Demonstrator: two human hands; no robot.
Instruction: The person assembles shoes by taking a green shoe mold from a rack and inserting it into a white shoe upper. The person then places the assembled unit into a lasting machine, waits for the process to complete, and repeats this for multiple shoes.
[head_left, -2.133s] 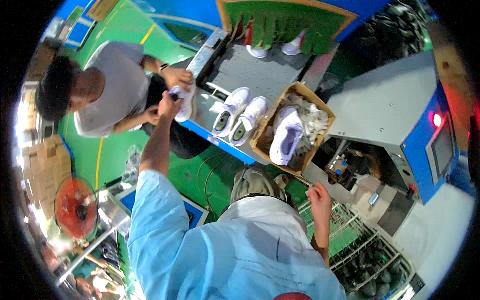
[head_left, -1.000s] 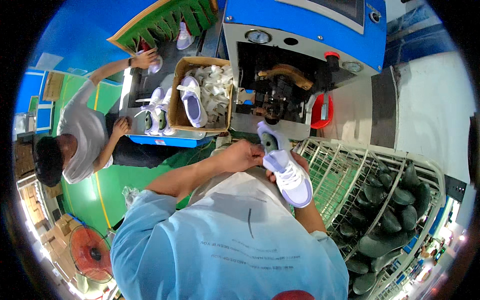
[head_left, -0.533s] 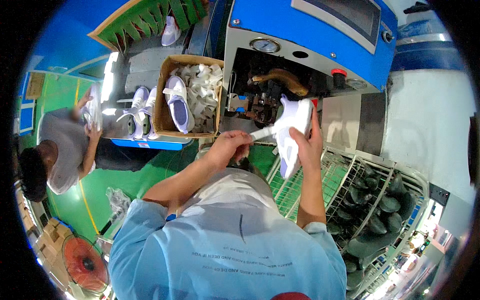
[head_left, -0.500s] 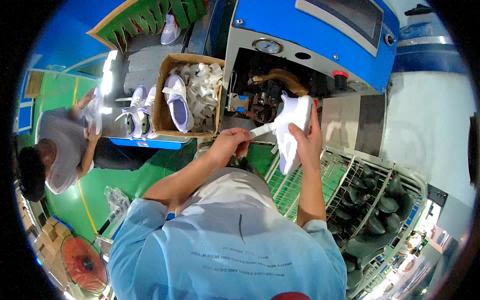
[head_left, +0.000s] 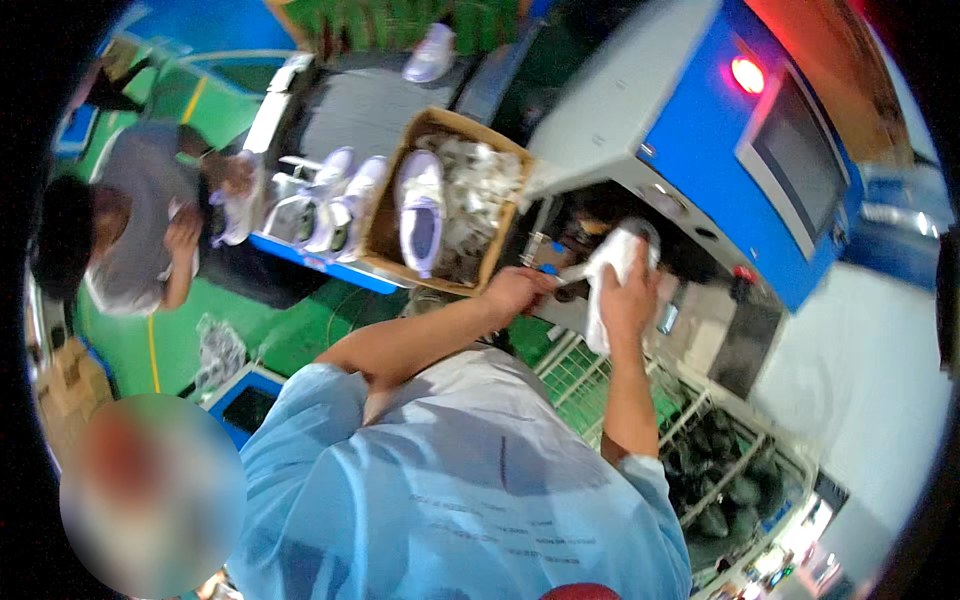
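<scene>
A white sneaker [head_left: 618,256] is gripped in my right hand [head_left: 630,300], its far end at the machine's dark opening. My left hand [head_left: 520,292] is closed on a white strip [head_left: 573,272] that runs to the sneaker's side. Motion blur hides the finer detail of both. Left of my hands, a cardboard box [head_left: 379,225] is filled with white scraps [head_left: 478,185], and a white and lilac sneaker [head_left: 421,225] lies on top of them. The blue and grey machine [head_left: 665,125] stands right in front of me.
Several white sneakers [head_left: 345,205] stand beside the box on the worktable; another sneaker [head_left: 430,55] lies farther back. At the left a co-worker [head_left: 150,210] handles a shoe [head_left: 235,215]. A wire rack [head_left: 570,372] with dark shoe-shaped pieces [head_left: 715,465] stands at my right. A red lamp [head_left: 747,74] glows on the machine.
My view has turned, so the box and machine sit farther right. The sneaker has tilted, its far end now at the machine's opening. My hands keep hold of sneaker and strip.
</scene>
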